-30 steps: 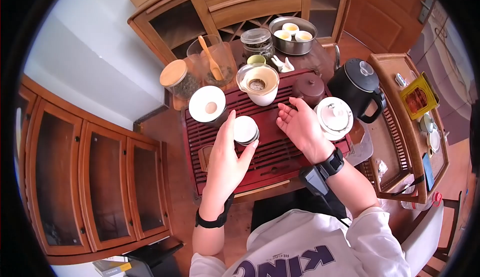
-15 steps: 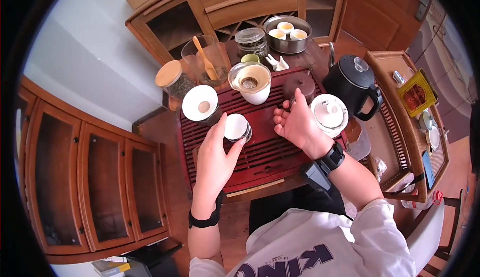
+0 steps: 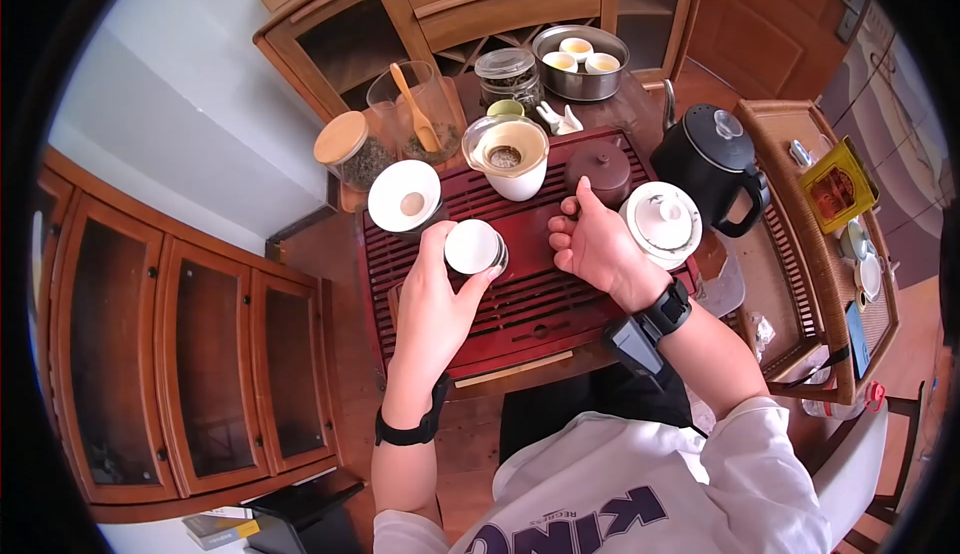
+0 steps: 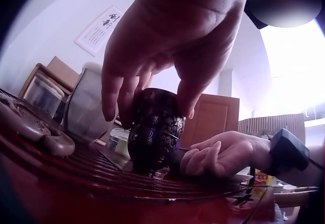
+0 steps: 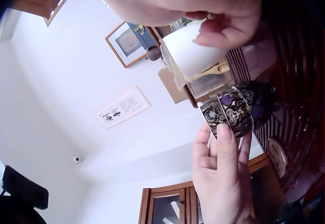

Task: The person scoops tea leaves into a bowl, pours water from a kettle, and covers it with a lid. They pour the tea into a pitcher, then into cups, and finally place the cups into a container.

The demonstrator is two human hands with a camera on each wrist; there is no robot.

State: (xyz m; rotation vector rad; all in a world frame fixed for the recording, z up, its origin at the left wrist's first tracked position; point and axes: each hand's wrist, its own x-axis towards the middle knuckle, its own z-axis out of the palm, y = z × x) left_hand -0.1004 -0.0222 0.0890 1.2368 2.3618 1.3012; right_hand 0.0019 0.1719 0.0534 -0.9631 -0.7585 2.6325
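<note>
My left hand (image 3: 436, 299) grips a tea cup (image 3: 472, 247) that is white inside. The right wrist view shows dark raised swirls on the cup's outside and a pale line, like a second rim, partway down; the thumb lies along its side, fingers behind. Low over the slatted red tea tray (image 3: 540, 299), the cup stands upright in the left wrist view. My right hand (image 3: 605, 249) holds nothing, palm turned inward with loosely bent fingers, just before the brown teapot (image 3: 598, 172) and left of the white lidded bowl (image 3: 662, 222).
A white strainer (image 3: 404, 197) and a white pitcher with a filter (image 3: 518, 169) stand behind the cup. Tea jars (image 3: 355, 154) are at the back left. A black kettle (image 3: 708, 159) stands at the right, and a steel basin (image 3: 582, 79) with small cups at the back.
The left fingers have closed in around the cup from a straighter pose. The right fingers have bent more, that hand staying beside the lidded bowl. The head view has shifted slightly.
</note>
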